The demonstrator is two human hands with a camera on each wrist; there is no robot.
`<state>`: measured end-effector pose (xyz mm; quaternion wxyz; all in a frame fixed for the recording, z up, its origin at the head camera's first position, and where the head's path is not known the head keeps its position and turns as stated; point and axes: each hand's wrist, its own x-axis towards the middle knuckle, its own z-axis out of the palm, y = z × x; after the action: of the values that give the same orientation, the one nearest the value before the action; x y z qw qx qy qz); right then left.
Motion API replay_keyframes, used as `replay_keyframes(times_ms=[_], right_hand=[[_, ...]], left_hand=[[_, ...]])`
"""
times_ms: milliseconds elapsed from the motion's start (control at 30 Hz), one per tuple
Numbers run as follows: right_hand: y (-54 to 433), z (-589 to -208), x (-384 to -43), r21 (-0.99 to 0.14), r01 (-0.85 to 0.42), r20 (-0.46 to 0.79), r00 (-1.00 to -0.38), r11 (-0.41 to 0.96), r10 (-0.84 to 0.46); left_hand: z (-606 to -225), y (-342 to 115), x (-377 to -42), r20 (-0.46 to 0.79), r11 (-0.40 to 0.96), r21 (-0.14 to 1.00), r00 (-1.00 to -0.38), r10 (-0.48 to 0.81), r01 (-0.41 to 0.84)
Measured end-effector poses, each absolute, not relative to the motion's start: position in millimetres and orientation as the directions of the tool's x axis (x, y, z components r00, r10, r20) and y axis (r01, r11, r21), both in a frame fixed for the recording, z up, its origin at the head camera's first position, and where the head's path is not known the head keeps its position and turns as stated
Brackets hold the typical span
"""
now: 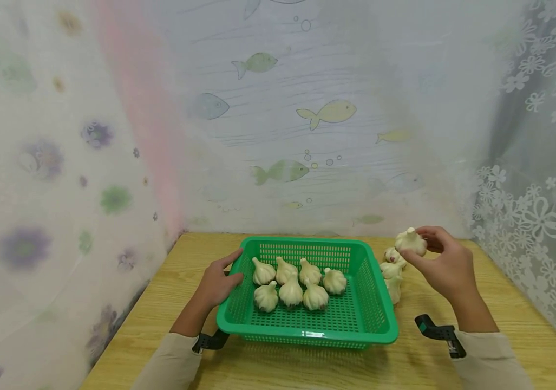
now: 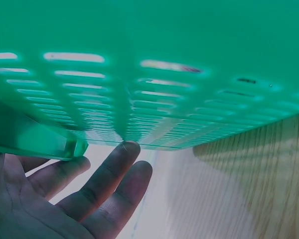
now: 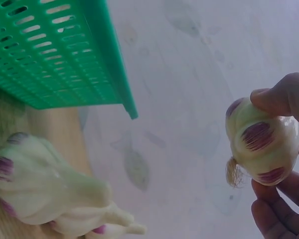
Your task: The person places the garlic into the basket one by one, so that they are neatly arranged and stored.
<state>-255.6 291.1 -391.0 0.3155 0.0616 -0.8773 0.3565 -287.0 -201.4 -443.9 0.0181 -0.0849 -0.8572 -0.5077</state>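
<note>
My left hand (image 1: 219,280) holds the left rim of a green plastic basket (image 1: 307,337), its thumb at the top edge. In the left wrist view its other fingers (image 2: 102,186) reach below the rim beside the slotted wall. Several garlic bulbs (image 1: 290,291) lie in the basket, gathered toward its left and middle. My right hand (image 1: 448,265) pinches one garlic bulb (image 1: 410,244) between thumb and fingers, raised to the right of the basket. Purple patches and a root tuft show on this bulb (image 3: 264,142) in the right wrist view.
More garlic bulbs (image 1: 393,290) lie in a row against the basket's right side. Beneath everything is a wood-grain table (image 1: 453,303). Sheer printed curtains (image 1: 278,135) hang behind it and along both sides. Each wrist carries a black camera mount (image 1: 436,329).
</note>
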Motion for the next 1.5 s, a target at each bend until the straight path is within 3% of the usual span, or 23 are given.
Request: replay_keyframes(times_ms=[267,933,1300,1500], right_hand=[[286.1,-392.4,-256.7,-0.576,-0.357,0.596,-0.799,0.736,0.08],[273.6,-390.2,-265.0,-0.616,-0.381,0.477,-0.877,0.69,-0.059],[258.4,-368.9,-274.3,-0.58,-0.411,0.355,-0.905,0.703,-0.236],[246.7,-356.8,-284.0,-0.618,-0.44,0.279,-0.898,0.651,-0.341]], left_hand=[[-444.1,-200.9,-287.3,0.119,0.47,0.867,-0.985,0.128,0.166],[-442.6,-202.7,-285.4,0.111,0.484,0.861,-0.986,0.122,0.157],[-444.2,-202.1,-286.7,0.108,0.468,0.87,-0.986,0.126,0.155],[-443.8,-201.9,-287.6,0.106,0.475,0.867,-0.987,0.121,0.151]])
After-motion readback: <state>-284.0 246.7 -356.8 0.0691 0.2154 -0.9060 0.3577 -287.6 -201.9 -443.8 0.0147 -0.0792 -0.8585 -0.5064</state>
